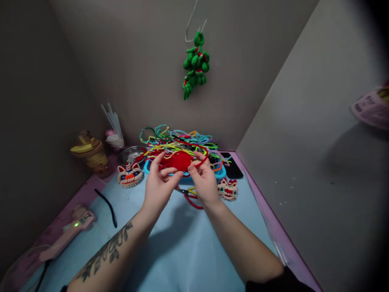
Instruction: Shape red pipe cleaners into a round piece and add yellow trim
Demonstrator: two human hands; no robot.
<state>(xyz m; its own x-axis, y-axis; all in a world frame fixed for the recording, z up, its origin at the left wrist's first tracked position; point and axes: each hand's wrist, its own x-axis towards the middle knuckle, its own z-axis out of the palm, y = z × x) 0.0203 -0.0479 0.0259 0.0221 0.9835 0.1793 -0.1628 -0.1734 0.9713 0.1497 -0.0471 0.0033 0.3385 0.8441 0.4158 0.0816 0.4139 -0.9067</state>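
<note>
Both hands are raised above the table, holding a rounded red pipe-cleaner piece (182,161) between them, with a red strand curving off its right side. My left hand (161,180) pinches its left edge with thumb and fingers. On the right edge, the thumb and fingers of my right hand (203,178) are closed. Under the hands lies a cutting tool (184,192) with yellow showing at its handles, next to a bent red strand (193,202). Behind the red piece, a blue basket (147,167) overflows with many-coloured pipe cleaners (182,138).
Two lion-face pieces flank the basket, one at left (130,175) and one at right (227,189). A metal bowl (123,156), pink glue gun (68,237), black curved strip (109,209) and brown pot (94,158) stand left. A black phone (233,166) lies right. Green ornament (196,65) hangs above.
</note>
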